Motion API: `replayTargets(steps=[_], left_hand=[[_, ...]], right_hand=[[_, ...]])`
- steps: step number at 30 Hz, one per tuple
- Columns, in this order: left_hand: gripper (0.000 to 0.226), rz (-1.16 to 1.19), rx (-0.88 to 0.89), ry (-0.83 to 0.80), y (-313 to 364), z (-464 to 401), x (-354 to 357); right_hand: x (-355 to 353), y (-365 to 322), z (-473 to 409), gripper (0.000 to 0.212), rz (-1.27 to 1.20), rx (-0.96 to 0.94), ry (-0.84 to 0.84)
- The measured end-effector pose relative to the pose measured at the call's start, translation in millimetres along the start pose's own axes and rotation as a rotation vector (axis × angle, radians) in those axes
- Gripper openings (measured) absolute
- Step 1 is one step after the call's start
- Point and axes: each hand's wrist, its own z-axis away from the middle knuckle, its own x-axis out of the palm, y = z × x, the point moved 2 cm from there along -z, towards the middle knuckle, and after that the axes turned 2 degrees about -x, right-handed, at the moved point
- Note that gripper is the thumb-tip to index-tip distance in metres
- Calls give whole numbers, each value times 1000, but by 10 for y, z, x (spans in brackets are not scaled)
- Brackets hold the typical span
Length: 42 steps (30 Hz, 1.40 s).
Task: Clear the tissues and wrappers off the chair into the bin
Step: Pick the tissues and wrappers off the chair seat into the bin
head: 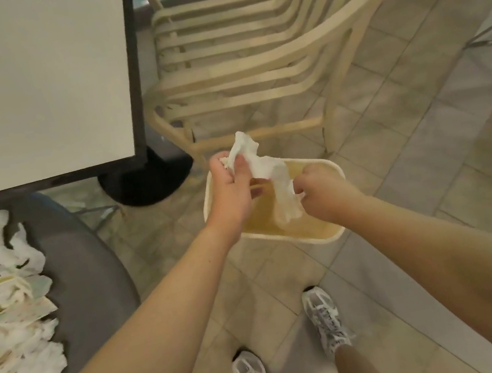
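From the head camera, the left hand [231, 185] and the right hand [321, 192] both pinch one white tissue [268, 169], stretched between them above the cream bin [332, 171] on the floor. The tissue looks very light, soft and easy to tear, so I judge a loose pinch of bunched folds suits it better than pulling. Many more tissues and wrappers [7, 314] lie piled on the grey chair [88, 266] at left.

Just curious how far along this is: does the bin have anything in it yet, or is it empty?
Empty, as far as shown: the bin shows bare inner walls. The tissue is held above it by both hands.
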Motion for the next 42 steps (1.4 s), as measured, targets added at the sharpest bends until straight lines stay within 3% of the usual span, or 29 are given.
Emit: replayTargets(steps=[2,4,6,9,13,16,22,33,42], left_hand=[[14,-164,12,-56,-122,-95,10],[16,-599,52,-194,-284,-176,-21],[28,-991,81,-337,-441,-230,-76],[46,-1271,121,-415,-478,-238,-125],[46,-1284,222,-372,-367,-137,-186],[41,-1302,303,-296,-312,-13,-308],[39,-1227,291,-140,-302,385,-870],[35,-1240,102,89,-835,1084,-2836],[45,-1183,-201,182,-1705,1767,-4203]], right_hand=[[62,44,-60,35,-35,-10,-20],[123,57,-109,33,-46,-20,-29],[170,55,-143,33,-22,-17,-52],[210,32,-166,40,60,6,-152],[218,-25,-141,46,113,-2,-190],[162,-159,-127,39,178,-33,-167],[26,-845,-129,30,298,-218,-93],[519,-3016,-209,27,284,-473,-41],[1582,-4331,-365,26,351,-557,-190]])
